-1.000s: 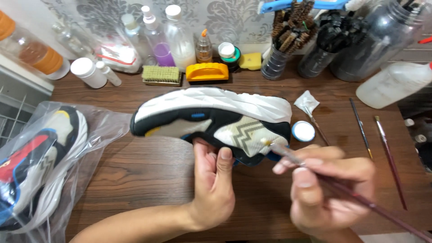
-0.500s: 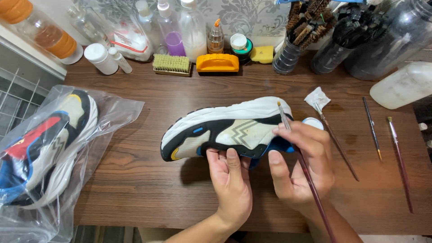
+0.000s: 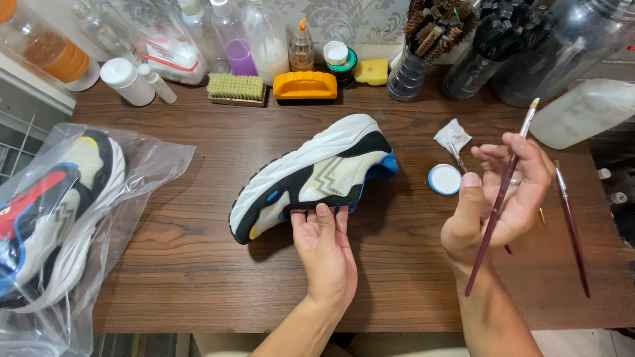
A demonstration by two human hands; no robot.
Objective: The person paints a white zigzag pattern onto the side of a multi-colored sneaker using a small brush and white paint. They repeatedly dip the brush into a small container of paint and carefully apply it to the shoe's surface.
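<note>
Sneaker (image 3: 316, 177) lies on its side near the middle of the wooden table (image 3: 185, 264), its thick white sole turned toward the bottles at the back and its cream-and-black upper facing the person. Its long axis runs on a diagonal: the toe points down and to the person's left, the blue-trimmed heel up and to the right. The left hand (image 3: 325, 254) is directly below it, palm up, with the fingertips (image 3: 322, 213) touching the lower edge of the upper about midway along, so this hand is the 1 in contact. The right hand (image 3: 499, 201) is well apart to the right of the heel, raised off the table, fingers loosely curled around a thin dark-red paintbrush (image 3: 501, 198) that stands nearly upright with its pale tip at the top. Between that hand and the heel sit a small round white lid with a blue rim (image 3: 444, 179) and a crumpled white packet (image 3: 452, 137). A second brush (image 3: 572, 225) lies on the table farther right. At the far left, another sneaker in a clear plastic bag (image 3: 56, 218) rests at the table's edge.
</note>
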